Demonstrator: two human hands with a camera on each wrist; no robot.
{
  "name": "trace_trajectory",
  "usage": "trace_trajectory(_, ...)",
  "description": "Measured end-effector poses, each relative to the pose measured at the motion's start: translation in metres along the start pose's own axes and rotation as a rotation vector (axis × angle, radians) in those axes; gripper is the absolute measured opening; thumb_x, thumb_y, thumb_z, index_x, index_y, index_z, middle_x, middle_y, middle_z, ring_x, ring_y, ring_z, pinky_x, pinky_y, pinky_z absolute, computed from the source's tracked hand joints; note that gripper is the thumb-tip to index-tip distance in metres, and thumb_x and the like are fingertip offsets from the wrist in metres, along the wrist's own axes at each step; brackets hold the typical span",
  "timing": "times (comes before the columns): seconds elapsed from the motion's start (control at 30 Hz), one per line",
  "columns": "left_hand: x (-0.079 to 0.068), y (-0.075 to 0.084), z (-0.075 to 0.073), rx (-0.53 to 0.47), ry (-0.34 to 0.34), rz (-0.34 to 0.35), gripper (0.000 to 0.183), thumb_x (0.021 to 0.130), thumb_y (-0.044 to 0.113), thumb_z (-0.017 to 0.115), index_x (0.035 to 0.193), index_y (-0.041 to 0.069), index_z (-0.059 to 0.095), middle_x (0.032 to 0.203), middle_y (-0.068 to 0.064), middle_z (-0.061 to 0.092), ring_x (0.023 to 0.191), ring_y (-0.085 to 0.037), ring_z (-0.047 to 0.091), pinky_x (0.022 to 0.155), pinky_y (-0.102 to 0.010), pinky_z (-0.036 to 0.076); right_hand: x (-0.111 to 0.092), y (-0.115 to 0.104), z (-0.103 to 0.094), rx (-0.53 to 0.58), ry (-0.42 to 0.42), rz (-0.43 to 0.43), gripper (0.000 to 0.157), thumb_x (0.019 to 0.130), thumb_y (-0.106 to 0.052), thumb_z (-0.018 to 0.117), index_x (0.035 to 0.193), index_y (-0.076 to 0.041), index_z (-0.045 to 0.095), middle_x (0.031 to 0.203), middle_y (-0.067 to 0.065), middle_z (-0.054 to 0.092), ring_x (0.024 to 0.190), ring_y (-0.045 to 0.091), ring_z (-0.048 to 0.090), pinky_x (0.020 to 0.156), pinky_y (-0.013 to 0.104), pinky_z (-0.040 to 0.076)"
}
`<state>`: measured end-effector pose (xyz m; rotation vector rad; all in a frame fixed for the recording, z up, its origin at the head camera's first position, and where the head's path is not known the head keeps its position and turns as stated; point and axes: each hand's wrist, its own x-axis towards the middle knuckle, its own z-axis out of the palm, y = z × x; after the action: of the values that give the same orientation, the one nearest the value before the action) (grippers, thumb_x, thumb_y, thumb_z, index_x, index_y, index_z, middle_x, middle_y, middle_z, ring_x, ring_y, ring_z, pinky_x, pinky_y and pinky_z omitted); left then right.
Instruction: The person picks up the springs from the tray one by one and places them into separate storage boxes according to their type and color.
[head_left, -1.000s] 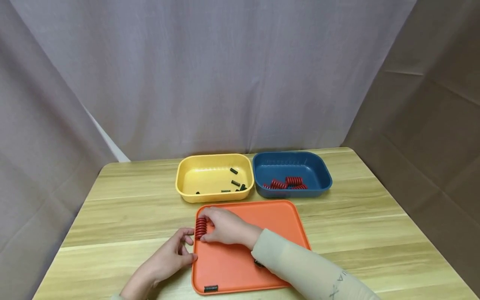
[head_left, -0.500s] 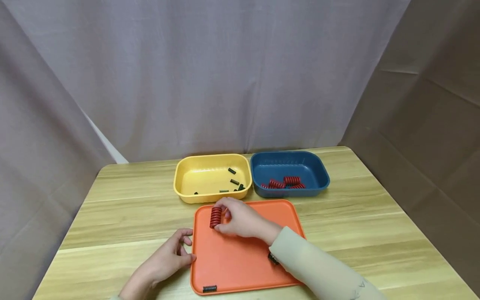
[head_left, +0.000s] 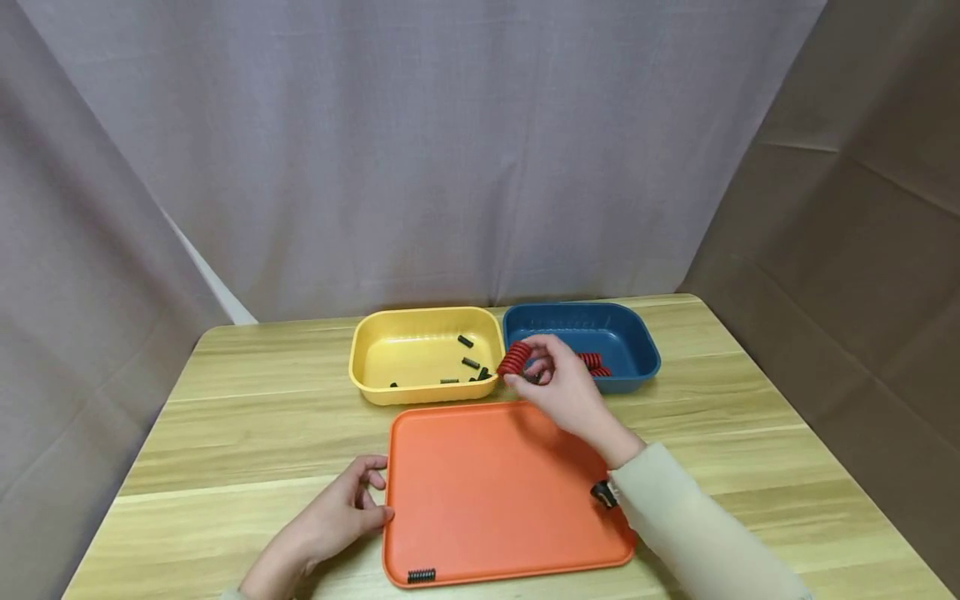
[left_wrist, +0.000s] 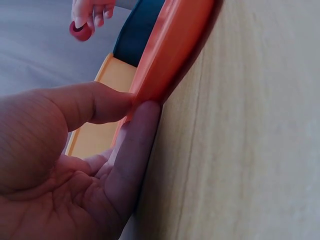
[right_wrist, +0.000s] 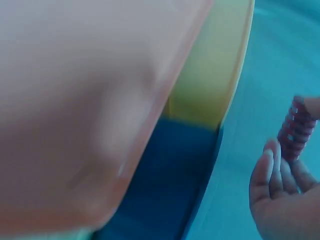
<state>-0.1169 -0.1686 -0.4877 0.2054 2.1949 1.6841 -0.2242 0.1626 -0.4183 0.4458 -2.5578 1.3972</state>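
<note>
A red coil spring is pinched between the thumb and fingers of my right hand, raised off the tray near where the two bins meet. In the right wrist view the same spring sits tilted at the fingertips. My left hand holds the left rim of the orange tray; the left wrist view shows its thumb and a finger against the tray edge. A small black spring lies at the tray's front left corner.
Behind the tray stands a yellow bin with several small black springs. Touching it on the right is a blue bin with red springs, partly hidden by my right hand. A grey curtain hangs behind the wooden table.
My right hand has lifted the red spring from the tray's far left corner and carried it right and away from me, toward the bins. My left hand stays at the tray rim.
</note>
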Motion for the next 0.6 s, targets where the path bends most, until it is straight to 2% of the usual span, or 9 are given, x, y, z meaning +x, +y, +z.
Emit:
trace_trajectory(0.17,0.001,0.001,0.003,-0.001,0.002,0.000,0.062,0.080,0.001,0.072,0.133,-0.001,0.041,0.107,-0.014,0.045,0.074,-0.018,0.052,0.061,-0.023,0.045,0.007,0.019,-0.029,-0.107,0.156,0.100,0.055,0.079,-0.035,0.078,0.121,-0.008,0.054,0.100,0.012,0.062,0.082,0.019,0.059,0.067,0.032,0.050)
trace_trajectory(0.27,0.001,0.001,0.004,0.005,0.005,-0.007,0.062,0.080,0.001,0.072,0.133,-0.001,0.041,0.106,-0.014,0.046,0.074,-0.018,0.052,0.061,-0.023,0.045,0.011,0.035,-0.040,-0.179,0.202,0.168,0.057,0.080,-0.039,0.076,0.121,-0.008,0.053,0.102,0.011,0.062,0.084,0.019,0.059,0.069,0.035,0.050)
trace_trajectory(0.4,0.002,0.001,0.005,0.004,0.004,-0.007,0.062,0.080,0.001,0.072,0.133,-0.001,0.041,0.107,-0.014,0.046,0.074,-0.018,0.052,0.061,-0.023,0.045,0.016,0.051,-0.046,-0.217,0.214,0.230,0.059,0.081,-0.041,0.075,0.123,-0.007,0.051,0.106,0.014,0.060,0.087,0.021,0.058,0.071,0.038,0.051)
trace_trajectory(0.6,0.003,0.001,0.005,0.009,0.001,-0.001,0.063,0.080,0.001,0.072,0.134,-0.001,0.040,0.107,-0.015,0.045,0.075,-0.019,0.052,0.060,-0.022,0.045,0.024,0.062,-0.042,-0.249,0.196,0.268,0.059,0.081,-0.040,0.075,0.123,-0.006,0.051,0.108,0.016,0.058,0.092,0.025,0.057,0.076,0.042,0.050)
